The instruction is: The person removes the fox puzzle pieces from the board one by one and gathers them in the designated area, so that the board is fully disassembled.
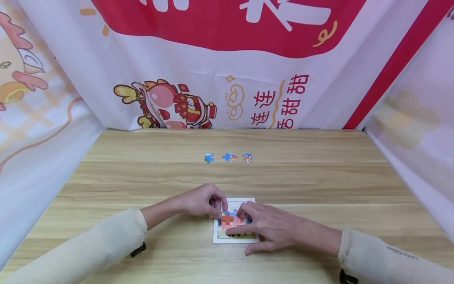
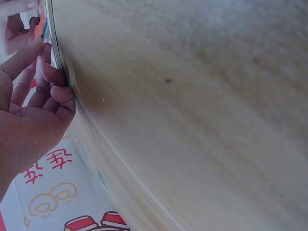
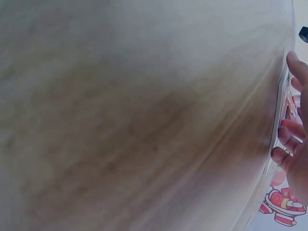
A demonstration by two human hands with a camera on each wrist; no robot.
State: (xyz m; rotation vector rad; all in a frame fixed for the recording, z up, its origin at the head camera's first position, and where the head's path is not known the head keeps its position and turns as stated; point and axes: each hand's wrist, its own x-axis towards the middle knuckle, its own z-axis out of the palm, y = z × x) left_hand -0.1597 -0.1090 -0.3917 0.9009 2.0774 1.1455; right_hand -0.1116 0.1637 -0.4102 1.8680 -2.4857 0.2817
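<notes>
A jigsaw puzzle in a white frame tray (image 1: 214, 236) lies on the table before me, its picture partly hidden by my hands. At its upper left, my left hand (image 1: 205, 200) pinches an orange and blue puzzle piece (image 1: 227, 219) between thumb and fingertip. The left wrist view also shows this orange piece (image 2: 40, 28) at the fingertips. From the right, my right hand (image 1: 273, 225) reaches over the tray with fingers spread. Its fingertips touch the puzzle, and the thumb lies beyond the near right edge. In the right wrist view the right hand (image 3: 296, 130) shows only partly.
Farther back on the wooden table (image 1: 142, 177) lie three loose pieces in a row: a blue and green piece (image 1: 209, 157), a blue piece with an orange patch (image 1: 229, 157) and a blue and orange piece (image 1: 247, 157). A printed curtain (image 1: 198, 63) hangs behind.
</notes>
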